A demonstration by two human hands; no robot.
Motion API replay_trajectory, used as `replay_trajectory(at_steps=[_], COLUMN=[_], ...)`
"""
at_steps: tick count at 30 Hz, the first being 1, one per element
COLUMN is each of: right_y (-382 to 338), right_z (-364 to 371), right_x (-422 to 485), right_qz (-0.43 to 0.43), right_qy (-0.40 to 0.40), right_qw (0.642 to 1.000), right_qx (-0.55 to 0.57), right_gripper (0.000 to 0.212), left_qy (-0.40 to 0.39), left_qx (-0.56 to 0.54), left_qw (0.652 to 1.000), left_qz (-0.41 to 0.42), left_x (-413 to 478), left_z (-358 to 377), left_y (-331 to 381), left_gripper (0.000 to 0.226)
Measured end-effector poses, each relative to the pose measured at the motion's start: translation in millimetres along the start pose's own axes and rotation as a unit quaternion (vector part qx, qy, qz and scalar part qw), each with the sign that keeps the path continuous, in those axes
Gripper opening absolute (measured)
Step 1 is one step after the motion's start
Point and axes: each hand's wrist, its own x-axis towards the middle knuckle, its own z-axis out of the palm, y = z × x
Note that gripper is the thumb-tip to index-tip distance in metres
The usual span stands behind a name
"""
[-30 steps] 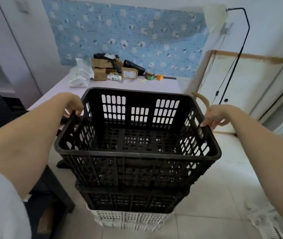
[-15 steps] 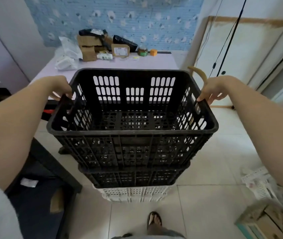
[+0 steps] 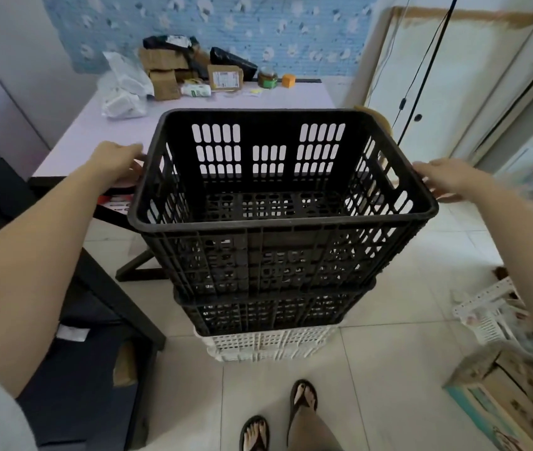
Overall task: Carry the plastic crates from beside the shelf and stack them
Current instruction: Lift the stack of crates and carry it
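Head view shows a top black crate seated on a second black crate, which sits on a white crate on the tiled floor. The three form one stack, near the person's sandalled feet and just in front of a lilac table.

The left hand lies against the outside of the top crate's left wall, just below the rim, fingers curled on the wall. The right hand lies at the right rim, fingers extended downward along the outer wall. Whether either hand clamps the crate or merely rests on it cannot be determined.

The top crate lies between the two hands, its open side up and its rim level. Cardboard boxes stand at the far end of the table.
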Motion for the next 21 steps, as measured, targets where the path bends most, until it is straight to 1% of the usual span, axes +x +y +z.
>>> replay_trajectory(at_steps=[1, 2, 4, 5, 6, 7, 8, 9, 10, 11, 12, 13, 14, 16, 17, 19, 21], right_y=[12.3, 27.2, 60.2, 78.6, 95.2, 108.3, 118.1, 123.3, 126.1, 124.7, 123.5, 122.1, 121.6, 119.6, 119.9, 120.5, 123.1], right_z=[5.7, 15.0, 39.1, 54.5, 71.6, 90.4, 109.6, 126.5, 141.8, 154.6, 164.2, 172.2, 178.8, 186.8, 188.7, 188.8, 187.1], right_x=[-4.4, -7.8, -11.8, -13.5, -17.1, -23.4, -30.4, -37.5, -41.7, -45.3, -45.4, -45.0, -42.7, -38.2, -35.9, -31.9, -28.4], right_qz=[0.011, 0.024, 0.036, 0.040, 0.043, 0.046, 0.047, 0.045, 0.035, 0.021, 0.011, 0.004, 0.002, 0.002, -0.003, -0.021, -0.036], right_qy=[0.010, 0.022, 0.033, 0.023, -0.001, -0.034, -0.062, -0.084, -0.095, -0.094, -0.080, -0.060, -0.036, -0.006, 0.003, 0.008, 0.009], right_qw=[0.999, 0.996, 0.993, 0.995, 0.998, 0.998, 0.997, 0.995, 0.995, 0.995, 0.995, 0.995, 0.995, 0.994, 0.994, 0.994, 0.994], right_qx=[0.044, 0.083, 0.104, 0.084, 0.046, 0.003, -0.025, -0.027, -0.006, 0.023, 0.051, 0.075, 0.092, 0.110, 0.113, 0.108, 0.107], right_gripper=[0.031, 0.026, 0.020, 0.025, 0.035, 0.047, 0.059, 0.071, 0.082, 0.090, 0.096, 0.098, 0.097, 0.090, 0.086, 0.081, 0.080], left_qy=[0.000, -0.002, -0.013, -0.021, -0.041, -0.079, -0.132, -0.191, -0.235, -0.261, -0.262, -0.241, -0.194, -0.096, -0.064, -0.035, -0.032], left_qx=[-0.032, -0.036, 0.028, 0.084, 0.135, 0.176, 0.208, 0.217, 0.208, 0.183, 0.161, 0.134, 0.114, 0.084, 0.080, 0.091, 0.103], left_qw=[0.999, 0.999, 0.999, 0.995, 0.989, 0.979, 0.966, 0.954, 0.946, 0.944, 0.948, 0.959, 0.972, 0.991, 0.994, 0.994, 0.993], left_qz=[-0.016, -0.025, -0.035, -0.042, -0.054, -0.066, -0.077, -0.078, -0.084, -0.086, -0.081, -0.066, -0.060, -0.049, -0.048, -0.045, -0.045], left_x=[-0.6, -3.2, -5.9, -6.7, -9.6, -13.5, -20.4, -27.0, -38.6, -48.4, -58.3, -64.7, -70.9, -80.2, -84.1, -85.9, -85.4], left_z=[-4.1, -6.9, -6.4, -2.1, 4.2, 12.3, 21.9, 33.7, 46.2, 59.0, 71.4, 84.2, 96.2, 113.2, 117.6, 121.1, 120.7], left_y=[-12.6, -27.6, -69.1, -96.6, -124.1, -150.9, -171.9, -191.5, -202.0, -209.1, -214.1, -220.7, -225.7, -230.1, -227.6, -222.0, -217.7], left_gripper=[0.022, 0.021, 0.020, 0.027, 0.035, 0.048, 0.066, 0.085, 0.102, 0.113, 0.120, 0.122, 0.119, 0.105, 0.099, 0.091, 0.090])
